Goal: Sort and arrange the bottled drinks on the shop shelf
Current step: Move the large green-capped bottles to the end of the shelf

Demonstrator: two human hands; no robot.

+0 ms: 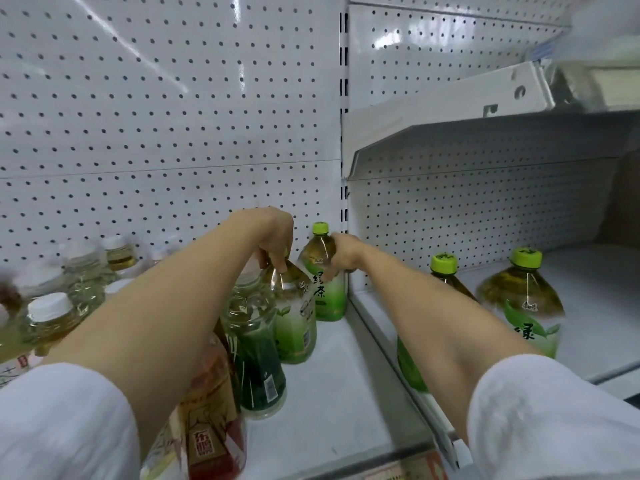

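- Head view: the left hand (273, 237) comes down from above, fingers (281, 264) curled round the neck of a green tea bottle (294, 317), clear ribbed plastic with a pale green wrap label, standing on the white shelf (332, 393).
- The right hand (341, 254) has its fingers wrapped on the shoulder of the back bottle (322, 271), which sits against the pegboard (166, 133) in the corner; lime screw cap, label reads 绿茶.
- Just beside the front one is a dark green bottle (259, 368) with a barcode, and nearest the camera a red-label bottle (207, 410), writing too blurry to read properly.
- Over on the right-hand shelf, two more green tea bottles (523, 306), one showing 绿.
- Far left, a bunch of white-capped bottles (52, 317) with yellowish drink, blurred.
- White fabric sleeves (554, 420) on both arms.
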